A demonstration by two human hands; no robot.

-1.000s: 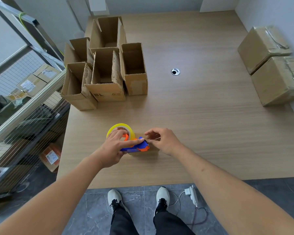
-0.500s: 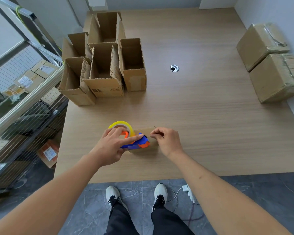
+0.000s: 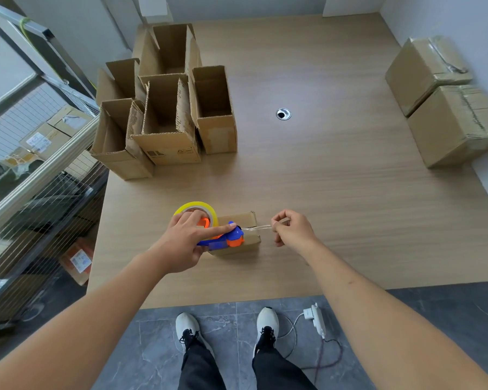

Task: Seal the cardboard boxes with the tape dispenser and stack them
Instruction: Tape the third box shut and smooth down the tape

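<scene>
At the near edge of a wooden table (image 3: 335, 178), a person's left hand (image 3: 186, 246) grips a blue-and-orange tape dispenser (image 3: 223, 240), forefinger laid straight along its top, apparently to steady the tool on a small closed cardboard box (image 3: 241, 230) beneath it. The yellow tape roll (image 3: 196, 207) sits at the dispenser's back end, half covered by the fingers. Just to the right, the right hand (image 3: 292, 229) pinches the free end of a clear tape strip (image 3: 257, 228) between thumb and fingertips, holding it taut off the dispenser's mouth and past the box's right edge; the likely aim is to draw out enough tape to lap over that end before pressing it down. The box lies flat between the two hands, its top seam not yet visibly taped.

Farther back on the left, a cluster of open cardboard boxes (image 3: 164, 108) stands upright with flaps raised, seemingly awaiting sealing. A round cable hole (image 3: 283, 114) sits near the table's middle. At the far right edge, two sealed boxes (image 3: 445, 105) rest touching each other by the wall, suggesting where finished ones gather. Below the table, the person's white shoes (image 3: 226, 327) stand on grey tile.
</scene>
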